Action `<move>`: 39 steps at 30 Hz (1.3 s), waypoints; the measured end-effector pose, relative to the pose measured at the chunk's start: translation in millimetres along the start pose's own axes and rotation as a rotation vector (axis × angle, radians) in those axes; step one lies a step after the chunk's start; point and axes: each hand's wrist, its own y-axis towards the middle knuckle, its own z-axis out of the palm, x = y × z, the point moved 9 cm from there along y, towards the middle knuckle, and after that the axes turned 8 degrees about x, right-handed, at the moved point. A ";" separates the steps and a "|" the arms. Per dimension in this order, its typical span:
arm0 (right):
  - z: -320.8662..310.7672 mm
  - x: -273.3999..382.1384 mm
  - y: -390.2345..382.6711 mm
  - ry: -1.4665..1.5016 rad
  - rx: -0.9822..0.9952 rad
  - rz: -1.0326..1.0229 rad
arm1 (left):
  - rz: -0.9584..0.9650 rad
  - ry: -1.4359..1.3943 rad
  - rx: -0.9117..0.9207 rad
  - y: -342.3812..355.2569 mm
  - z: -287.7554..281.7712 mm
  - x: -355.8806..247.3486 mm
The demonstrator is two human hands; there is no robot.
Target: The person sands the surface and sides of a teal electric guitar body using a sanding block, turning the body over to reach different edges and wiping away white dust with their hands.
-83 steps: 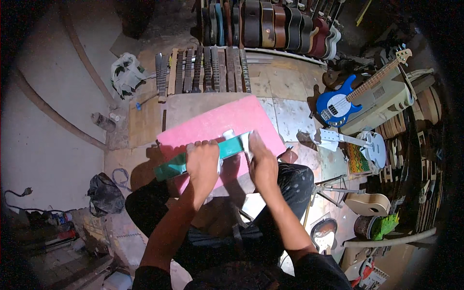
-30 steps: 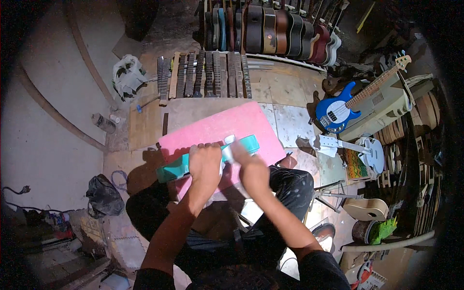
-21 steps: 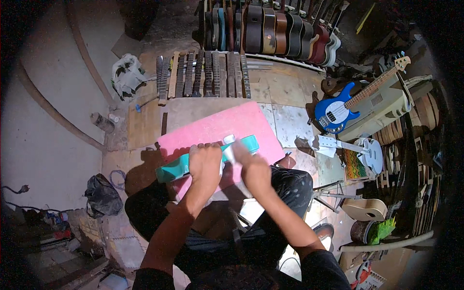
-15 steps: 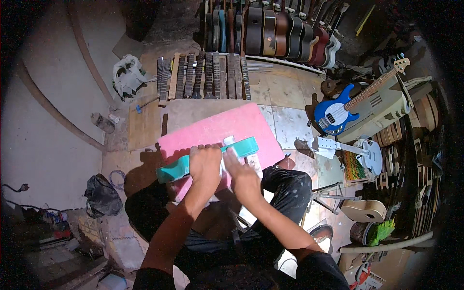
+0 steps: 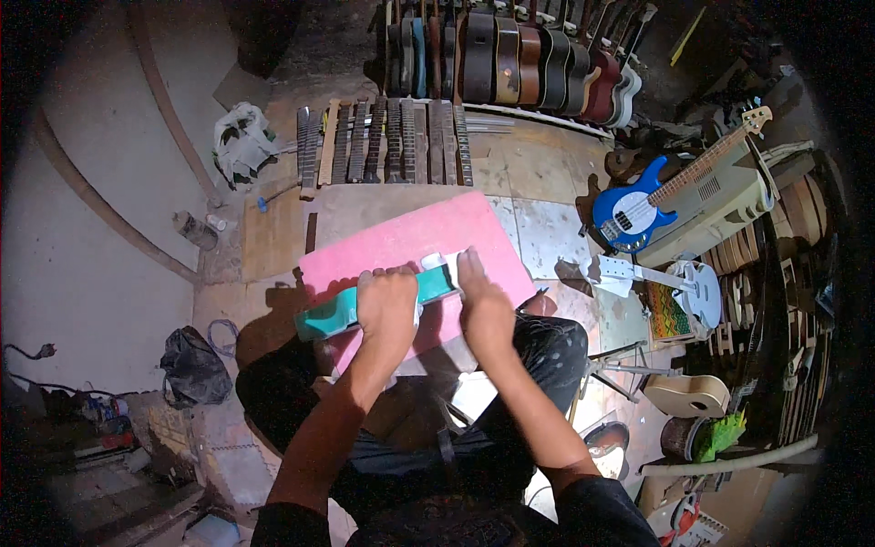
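Observation:
A teal guitar body (image 5: 330, 314), seen edge-on, stands over a pink flat board (image 5: 401, 239) that lies across my lap. My left hand (image 5: 387, 308) is closed over the middle of its upper edge and grips it. At the body's right end, my right hand (image 5: 486, 314) presses a thin white piece (image 5: 453, 266) against the edge with its fingers. Whether that piece is cloth or abrasive paper, I cannot make out. The right fingers are slightly blurred, and the body's lower side is mostly hidden.
Several guitar necks (image 5: 392, 141) lie in a row beyond the board, with hanging guitars (image 5: 510, 59) behind. On the right are a blue bass guitar (image 5: 629, 214), a white guitar (image 5: 702, 296) and a small wooden guitar body (image 5: 688, 397). A black bag (image 5: 196, 365) sits at left.
My right hand has slid right along the teal edge to its far end, carrying the white piece. My left hand keeps its grip in nearly the same place.

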 end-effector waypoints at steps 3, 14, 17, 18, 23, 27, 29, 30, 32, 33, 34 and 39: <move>25.6 36.5 -29.8 0.013 0.229 -0.046 | 0.014 -0.004 -0.019 -2.8 1.8 -0.6; 9.2 15.8 -25.5 -0.034 0.107 -0.058 | -0.007 -0.024 -0.007 -1.5 -0.5 4.7; 0.1 8.7 -17.8 -0.001 0.017 0.077 | -0.010 -0.014 -0.014 -1.0 -0.3 2.7; 10.8 12.9 -24.5 -0.011 0.029 0.090 | -0.003 -0.017 -0.004 0.1 -0.9 0.9; -1.5 -9.4 -18.1 0.046 -0.060 0.019 | 0.038 -0.023 0.000 -0.2 2.0 0.4; -13.7 -77.5 -10.3 0.431 0.070 0.449 | 0.119 -0.199 -0.089 -6.3 -23.8 21.4; -27.2 -72.2 -24.5 0.579 -0.039 0.376 | 0.110 -0.266 -0.083 -7.2 -24.9 42.2; -25.2 -69.8 -30.4 0.591 -0.023 0.373 | 0.100 -0.331 -0.033 -9.6 -22.3 52.9; -23.6 -66.3 -37.6 0.609 0.000 0.363 | 0.088 -0.464 0.056 -14.7 -19.3 74.1; -22.0 -63.0 -39.2 0.703 -0.032 0.357 | 0.216 -0.455 -0.089 -21.9 -16.9 78.3; -22.1 -56.5 -37.1 0.691 -0.038 0.320 | 0.218 -0.514 -0.153 -26.3 -4.5 84.5; 3.1 -59.2 -36.4 1.393 -0.024 0.486 | 0.277 -0.811 -0.314 -35.0 19.9 100.8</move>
